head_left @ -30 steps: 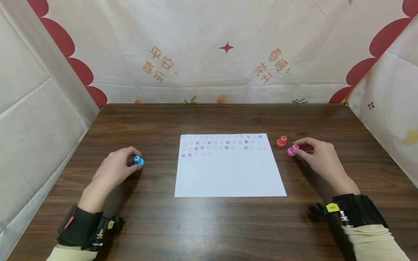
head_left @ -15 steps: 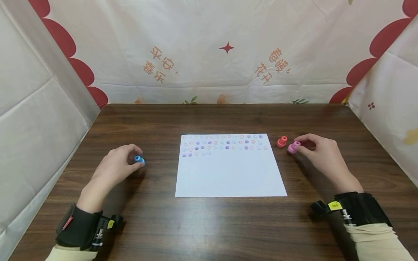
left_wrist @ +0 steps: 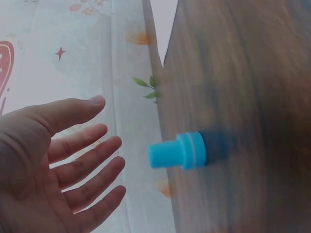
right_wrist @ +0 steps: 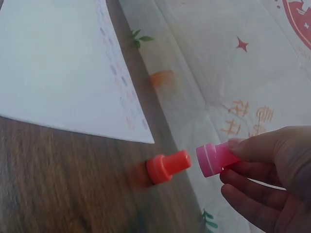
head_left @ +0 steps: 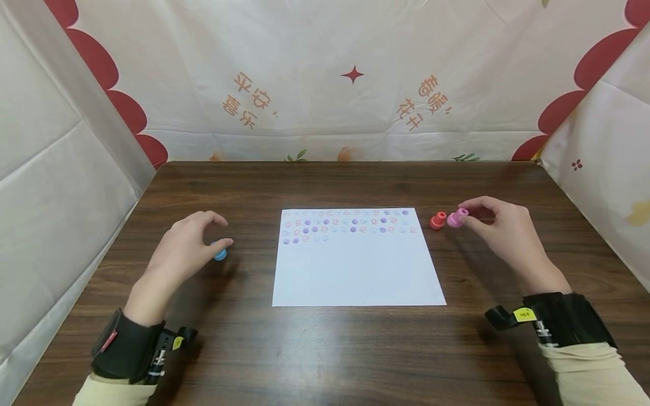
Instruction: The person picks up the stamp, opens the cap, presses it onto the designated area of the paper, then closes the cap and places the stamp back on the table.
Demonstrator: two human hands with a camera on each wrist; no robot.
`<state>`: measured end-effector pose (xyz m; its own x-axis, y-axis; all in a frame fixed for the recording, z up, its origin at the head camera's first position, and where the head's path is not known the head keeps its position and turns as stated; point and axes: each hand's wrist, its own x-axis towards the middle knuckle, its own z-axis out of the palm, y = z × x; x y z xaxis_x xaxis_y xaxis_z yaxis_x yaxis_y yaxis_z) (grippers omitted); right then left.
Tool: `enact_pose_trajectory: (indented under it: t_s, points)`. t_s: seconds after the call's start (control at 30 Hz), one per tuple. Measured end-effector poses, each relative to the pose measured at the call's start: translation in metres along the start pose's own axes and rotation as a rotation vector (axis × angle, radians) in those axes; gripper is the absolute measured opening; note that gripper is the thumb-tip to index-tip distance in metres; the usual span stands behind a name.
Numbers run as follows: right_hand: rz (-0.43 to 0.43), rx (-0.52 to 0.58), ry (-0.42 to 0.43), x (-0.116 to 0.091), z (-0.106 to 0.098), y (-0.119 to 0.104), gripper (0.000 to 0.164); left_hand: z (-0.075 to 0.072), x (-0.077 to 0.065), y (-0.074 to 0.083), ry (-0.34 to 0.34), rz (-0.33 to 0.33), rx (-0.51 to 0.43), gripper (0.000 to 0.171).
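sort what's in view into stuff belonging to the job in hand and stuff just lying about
Likely part of the job:
pink stamp, pinched by the right hand
blue stamp, near the left hand
red stamp
marked paper

Just around:
table
printed cloth
black wristbands

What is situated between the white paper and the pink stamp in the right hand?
The red stamp stands on the table between the white paper and the pink stamp; the head view shows this.
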<state>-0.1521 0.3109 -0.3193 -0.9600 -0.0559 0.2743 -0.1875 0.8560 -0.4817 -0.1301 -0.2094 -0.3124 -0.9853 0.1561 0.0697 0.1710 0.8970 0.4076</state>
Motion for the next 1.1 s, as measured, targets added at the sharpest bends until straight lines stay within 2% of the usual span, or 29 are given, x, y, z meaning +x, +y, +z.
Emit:
enact_pose_trajectory:
  t_s: [0.17,0.5,0.77,1.1]
  points:
    - [-0.015,0.002,0.014,0.004,0.0,-0.011,0.03,-0.001,0.004,0.013,0.034,0.032,-0.015,0.037]
    - [-0.021,0.084,0.019,0.013,0.003,-0.04,0.03,0.003,0.014,0.04,0.088,0.095,-0.08,0.035]
    - [-0.033,0.149,0.009,0.017,0.018,-0.059,0.027,0.011,0.019,0.056,0.095,0.132,-0.132,0.036]
    - [-0.071,0.197,0.005,0.019,0.04,-0.078,0.024,0.024,0.022,0.075,0.098,0.146,-0.189,0.034]
